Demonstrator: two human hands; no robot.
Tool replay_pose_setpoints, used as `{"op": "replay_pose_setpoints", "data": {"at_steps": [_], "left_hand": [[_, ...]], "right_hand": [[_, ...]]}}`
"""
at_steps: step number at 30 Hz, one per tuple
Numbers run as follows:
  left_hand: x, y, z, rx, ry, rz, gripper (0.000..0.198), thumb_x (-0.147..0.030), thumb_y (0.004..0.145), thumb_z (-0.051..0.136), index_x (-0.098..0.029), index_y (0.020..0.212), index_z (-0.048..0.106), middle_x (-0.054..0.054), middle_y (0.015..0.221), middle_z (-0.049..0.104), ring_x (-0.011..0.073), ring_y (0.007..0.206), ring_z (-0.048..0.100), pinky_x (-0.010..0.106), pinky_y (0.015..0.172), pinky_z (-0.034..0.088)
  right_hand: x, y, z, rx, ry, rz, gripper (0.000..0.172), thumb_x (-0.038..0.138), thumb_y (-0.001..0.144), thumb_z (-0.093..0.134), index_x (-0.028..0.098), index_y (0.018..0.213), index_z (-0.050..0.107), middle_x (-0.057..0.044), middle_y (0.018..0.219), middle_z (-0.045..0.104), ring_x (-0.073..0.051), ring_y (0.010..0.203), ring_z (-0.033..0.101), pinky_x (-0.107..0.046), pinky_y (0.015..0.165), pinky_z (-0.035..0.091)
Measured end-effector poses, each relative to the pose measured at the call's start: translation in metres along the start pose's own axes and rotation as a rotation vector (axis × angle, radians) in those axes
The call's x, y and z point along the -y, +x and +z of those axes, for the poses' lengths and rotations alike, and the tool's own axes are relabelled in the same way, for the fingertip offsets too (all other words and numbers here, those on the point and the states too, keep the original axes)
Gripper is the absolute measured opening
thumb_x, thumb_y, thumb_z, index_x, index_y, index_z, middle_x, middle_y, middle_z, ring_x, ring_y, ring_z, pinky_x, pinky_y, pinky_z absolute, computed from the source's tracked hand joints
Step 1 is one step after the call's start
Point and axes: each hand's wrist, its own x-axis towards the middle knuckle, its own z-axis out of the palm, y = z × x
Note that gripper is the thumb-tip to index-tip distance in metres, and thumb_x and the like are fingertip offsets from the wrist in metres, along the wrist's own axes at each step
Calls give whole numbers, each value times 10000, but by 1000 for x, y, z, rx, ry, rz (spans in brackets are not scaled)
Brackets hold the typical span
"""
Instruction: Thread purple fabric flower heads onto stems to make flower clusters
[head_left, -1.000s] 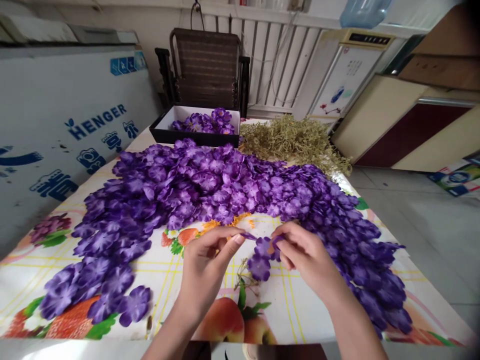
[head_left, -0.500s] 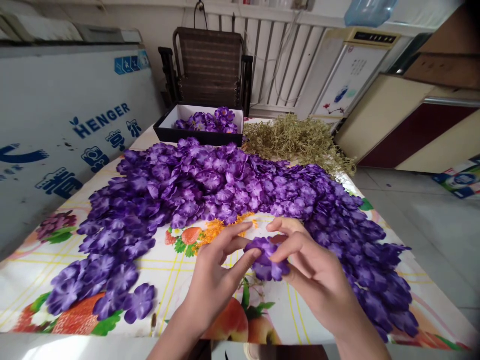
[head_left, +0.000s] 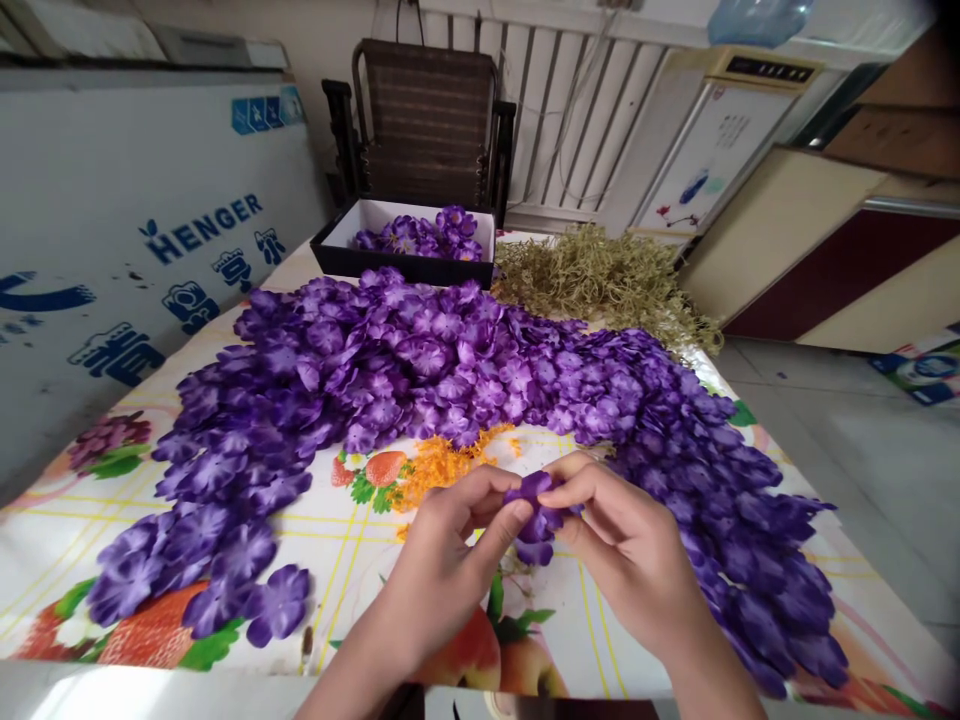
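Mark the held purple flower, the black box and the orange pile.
purple flower (head_left: 541,522): head view, middle petals.
black box (head_left: 405,268): head view, front wall.
orange pile (head_left: 439,462): head view, its middle.

A lived-in room is doubling as a small craft workshop for artificial flowers.

Loose purple fabric flowers (head_left: 420,370) are lying heaped by the hundred across a worktop (head_left: 337,560) that is wearing a fruit-printed household cloth, a black box (head_left: 397,265) at the far end is holding more of them, and a tangle of yellow-green stems (head_left: 600,285) is lying beside it. Around this, a chest freezer (head_left: 112,250) (blue "HENGER" lettering on its side), a folding chair (head_left: 427,120), a bottled-water dispenser (head_left: 705,140) and low cabinets (head_left: 825,250) are standing on a grey floor (head_left: 847,450), as in a home or a shop's back room.
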Motion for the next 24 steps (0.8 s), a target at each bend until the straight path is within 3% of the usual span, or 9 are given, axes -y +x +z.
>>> {"op": "replay_pose_setpoints", "data": {"at_steps": [4, 7, 9, 11, 14, 17, 21, 24], "left_hand": [[-3, -4, -1, 20, 125, 81, 165, -287, 923, 529, -199, 936, 668, 22, 763, 667, 157, 703, 624, 235, 648, 463], [-6, -8, -4, 47, 255, 183, 184, -224, 929, 516, -226, 1006, 683, 20, 814, 701, 155, 759, 661, 226, 722, 470], [-6, -9, -7, 37, 303, 211, 195, -226, 930, 511, -238, 1029, 678, 24, 864, 714, 161, 811, 669, 224, 756, 466], [-3, -9, -10, -52, 365, 183, 183, -249, 922, 516, -229, 1023, 667, 33, 878, 722, 175, 809, 670, 231, 727, 460], [5, -6, -14, -175, 550, 52, 134, -261, 875, 561, -211, 869, 685, 49, 772, 724, 205, 699, 654, 258, 625, 414], [13, -3, -13, -131, 653, -36, 164, -291, 796, 644, -217, 655, 685, 52, 655, 695, 209, 583, 593, 274, 573, 349], [22, -5, -8, -86, 657, -83, 70, -267, 708, 716, -218, 661, 697, 62, 691, 677, 225, 605, 580, 278, 584, 322], [27, -6, -6, -84, 647, -88, 59, -185, 707, 673, -214, 661, 696, 64, 735, 664, 223, 642, 583, 280, 603, 322]], "right_hand": [[1, -2, 2, -27, -106, -5, 175, 78, 858, 536, 250, 831, 556, -11, 893, 602, -171, 901, 591, -280, 776, 465], [2, -4, 4, -40, -155, 88, 207, 114, 855, 540, 270, 990, 533, -16, 941, 606, -185, 935, 590, -299, 801, 463], [3, -3, 3, 22, -185, 158, 209, 136, 864, 523, 261, 1031, 537, -21, 952, 615, -190, 914, 601, -307, 787, 465], [0, -1, 0, 42, -244, 163, 131, 139, 867, 497, 236, 925, 565, -24, 890, 624, -190, 846, 601, -306, 743, 460], [-8, 3, -8, -81, -344, 135, 93, 159, 854, 493, 216, 817, 556, -28, 806, 628, -192, 760, 594, -308, 689, 445], [-17, 4, -14, -151, -333, 184, 54, 220, 852, 512, 209, 836, 563, -26, 768, 635, -184, 684, 594, -291, 614, 432], [-18, 2, -12, -139, -259, 238, 69, 232, 818, 548, 192, 840, 600, -26, 744, 639, -183, 676, 597, -285, 601, 432], [-16, -1, -8, -124, -227, 271, 79, 236, 812, 563, 183, 846, 612, -34, 769, 652, -188, 702, 611, -295, 629, 446]]}}
